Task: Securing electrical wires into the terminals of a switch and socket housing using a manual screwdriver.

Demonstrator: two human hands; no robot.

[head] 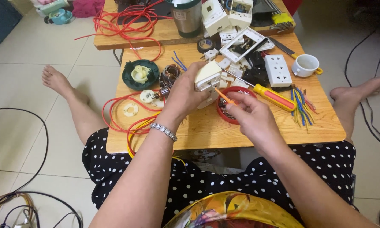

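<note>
A polka-dot lap with a bright patterned cloth (236,211) is seen nearest the camera, and both forearms are stretched from it over a low wooden table (308,126). A cream socket body (207,75) is gripped in the left hand (182,95), tilted above the table edge of a red dish (234,105); a beaded bracelet (164,131) is worn on that wrist. A thin orange screwdriver (222,96) is pinched in the right hand (251,116), and its tip is set against the underside of the socket body. The work is judged to be in mid-course: the socket is held apart from any cover, loose white fittings (234,69) are scattered just behind it, and small screws appear to be kept in the dish, so fastening or unfastening seems unfinished; which of the two cannot be told. Just right of the hands a yellow-and-red screwdriver (276,97) is laid, with cut coloured wires (300,105) beside it. Further back a white multi-socket (277,70), an open frame plate (245,44), a white cup (306,65), a tape roll (205,44) and a steel flask (187,17) are found. To the left a green motor cap (140,74) and a copper-wound rotor (169,75) are set, and red cable (118,116) is looped off the table edge. The space near the dish is crowded by these parts, so little room is left around the socket.
</note>
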